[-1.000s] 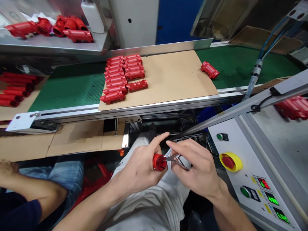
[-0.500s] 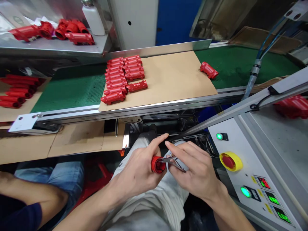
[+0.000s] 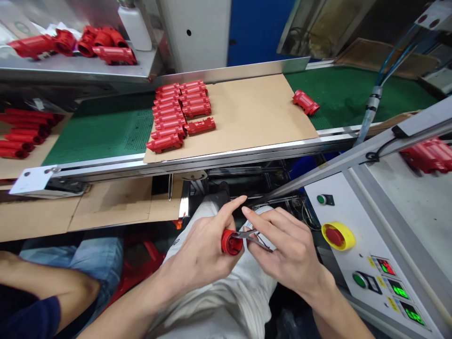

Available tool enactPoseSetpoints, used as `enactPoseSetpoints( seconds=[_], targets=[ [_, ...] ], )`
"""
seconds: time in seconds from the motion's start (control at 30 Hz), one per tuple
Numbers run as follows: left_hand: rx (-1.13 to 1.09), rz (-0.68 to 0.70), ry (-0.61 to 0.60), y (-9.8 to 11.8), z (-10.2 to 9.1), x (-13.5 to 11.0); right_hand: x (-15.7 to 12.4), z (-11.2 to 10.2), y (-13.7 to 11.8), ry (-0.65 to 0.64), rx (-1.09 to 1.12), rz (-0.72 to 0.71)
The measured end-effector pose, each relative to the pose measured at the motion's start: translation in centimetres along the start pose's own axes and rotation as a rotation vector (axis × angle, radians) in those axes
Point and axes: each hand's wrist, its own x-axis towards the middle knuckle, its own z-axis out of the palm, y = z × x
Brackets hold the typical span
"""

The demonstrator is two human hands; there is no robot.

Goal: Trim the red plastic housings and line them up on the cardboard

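Above my lap, my left hand (image 3: 208,245) is closed round a red plastic tubular part (image 3: 228,242), its open round end turned to the right. My left index finger is stretched out past it. My right hand (image 3: 282,240) grips small metal snips (image 3: 259,241), whose tips reach to the rim of the red part's opening. Whether the blades touch plastic is too small to tell. The two index fingertips come close together above the snips.
Rows of red parts (image 3: 167,113) lie on a cardboard sheet (image 3: 254,108) over a green conveyor (image 3: 102,127). One red part (image 3: 305,102) lies at its right edge. To the right stands a control panel (image 3: 339,207) with an emergency stop (image 3: 334,236). A co-worker's arm (image 3: 49,282) is at left.
The two green buttons on the control panel have gone from lit to dim. My hands, the red part and the snips have hardly moved.
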Motion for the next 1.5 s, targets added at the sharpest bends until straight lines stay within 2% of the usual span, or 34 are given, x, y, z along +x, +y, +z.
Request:
enactPoseSetpoints(
  seconds=[0.23, 0.43, 0.5, 0.6, 0.63, 0.7, 0.83, 0.97, 1.23, 1.5],
  targets=[
    [0.021, -0.011, -0.003, -0.1, 0.0, -0.1, 0.0, -0.1, 0.3, -0.024, 0.004, -0.028],
    [0.032, -0.026, 0.007, -0.3, 0.0, 0.0, -0.4, 0.3, 0.3, -0.041, 0.074, 0.034],
    [0.029, -0.031, 0.016, -0.4, 0.0, 0.0, -0.5, 0.3, 0.3, 0.000, 0.179, 0.163],
    [0.000, -0.043, 0.023, -0.6, 0.0, 0.0, -0.5, -0.4, 0.4, 0.070, 0.426, 0.461],
    [-0.010, -0.047, 0.023, -0.6, 0.0, 0.0, -0.5, -0.7, 0.4, 0.071, 0.445, 0.509],
    [-0.020, -0.048, 0.024, -0.5, -0.1, 0.0, -0.6, -1.1, 0.1, 0.052, 0.344, 0.462],
    [-0.047, -0.039, 0.032, 0.0, -0.1, 0.1, -0.7, -1.5, -1.1, 0.047, -0.036, 0.186],
    [-0.041, -0.050, -0.004, 0.8, -0.3, 0.1, -0.3, -1.5, -1.8, 0.047, -0.314, 0.068],
    [-0.094, 0.021, -0.043, 1.2, -0.3, 0.0, 0.5, -1.5, -1.7, -0.008, -0.453, -0.001],
    [-0.068, -0.036, -0.050, 1.4, -0.3, -0.2, 0.3, -1.2, -2.1, -0.005, -0.546, -0.001]
  ],
)
